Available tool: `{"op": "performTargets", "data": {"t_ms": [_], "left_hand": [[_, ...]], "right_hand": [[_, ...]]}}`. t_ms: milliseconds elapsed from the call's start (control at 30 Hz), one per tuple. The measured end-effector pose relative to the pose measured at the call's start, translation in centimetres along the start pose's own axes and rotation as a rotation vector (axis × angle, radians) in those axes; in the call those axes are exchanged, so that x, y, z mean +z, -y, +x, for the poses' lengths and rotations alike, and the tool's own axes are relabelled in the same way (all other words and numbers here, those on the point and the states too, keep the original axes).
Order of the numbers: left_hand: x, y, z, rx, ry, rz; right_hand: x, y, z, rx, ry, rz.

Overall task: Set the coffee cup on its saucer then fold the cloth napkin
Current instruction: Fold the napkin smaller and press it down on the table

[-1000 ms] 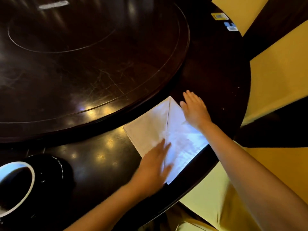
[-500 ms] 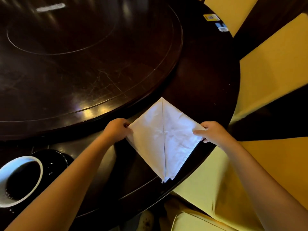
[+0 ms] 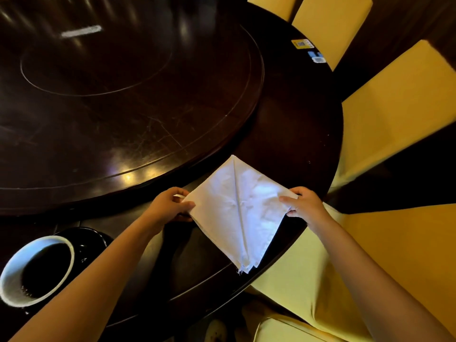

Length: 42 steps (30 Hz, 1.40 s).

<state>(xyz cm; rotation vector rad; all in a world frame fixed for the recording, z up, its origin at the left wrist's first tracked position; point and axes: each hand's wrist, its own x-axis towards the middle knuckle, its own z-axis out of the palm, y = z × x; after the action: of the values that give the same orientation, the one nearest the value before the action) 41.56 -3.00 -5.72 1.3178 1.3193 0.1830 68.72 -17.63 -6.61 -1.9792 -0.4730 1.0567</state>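
In the head view, my left hand [image 3: 170, 206] and right hand [image 3: 302, 203] each pinch a side corner of the kite-folded napkin [image 3: 234, 208]. It lies on the table [image 3: 296, 144] with its near tip close to the rim. The coffee cup [image 3: 37, 270] sits on its saucer [image 3: 91, 240] at my left. Uneven pulling could open the centre seam or drag the cloth off. A second ago my hands pressed it flat.

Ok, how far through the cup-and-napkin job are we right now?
Looks done: the coffee cup sits on its dark saucer, lower left. In hand: the white napkin lies on the table folded into a kite shape with a centre seam; the left hand and right hand each pinch a side corner. Left: the closing folds, since it is not yet compact.
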Motion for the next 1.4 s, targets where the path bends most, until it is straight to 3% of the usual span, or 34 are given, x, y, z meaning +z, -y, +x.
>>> {"op": "performTargets", "data": {"t_ms": [200, 433, 733, 867, 1033, 1100, 1200, 1267, 1400], "left_hand": [[0.9, 0.8, 0.4, 0.002, -0.088, 0.041], [-0.3, 0.4, 0.1, -0.051, 0.098, -0.031], [0.4, 0.6, 0.3, -0.025, 0.002, 0.043], [-0.4, -0.6, -0.3, -0.020, 0.022, -0.113], [-2.9, -3.1, -1.5, -0.003, 0.131, -0.456], [-3.4, -4.1, -2.2, 0.031, 0.153, -0.522], [-4.0, -5.4, -3.4, 0.125, 0.216, -0.575], [-4.1, -6.3, -4.3, 0.229, 0.199, -0.393], [-4.4, -7.9, -5.2, 0.597, -0.218, 0.349]], "right_hand": [[0.7, -1.0, 0.2, -0.029, -0.040, -0.019], [-0.2, -0.9, 0.7, 0.032, -0.022, -0.013], [0.1, 0.2, 0.1, 0.024, 0.027, -0.178], [-0.7, 1.0, -0.1, 0.079, 0.084, 0.039], [-2.5, 3.9, -1.1, 0.235, 0.156, 0.635], [-2.9, 5.3, -2.0, 0.222, 0.184, 0.668], [-3.6, 7.4, -3.3, 0.071, 0.209, 0.481], [-4.4, 8.6, -4.2, -0.088, 0.224, 0.284], [-5.3, 10.6, -5.3, -0.391, 0.073, -0.269]]}}
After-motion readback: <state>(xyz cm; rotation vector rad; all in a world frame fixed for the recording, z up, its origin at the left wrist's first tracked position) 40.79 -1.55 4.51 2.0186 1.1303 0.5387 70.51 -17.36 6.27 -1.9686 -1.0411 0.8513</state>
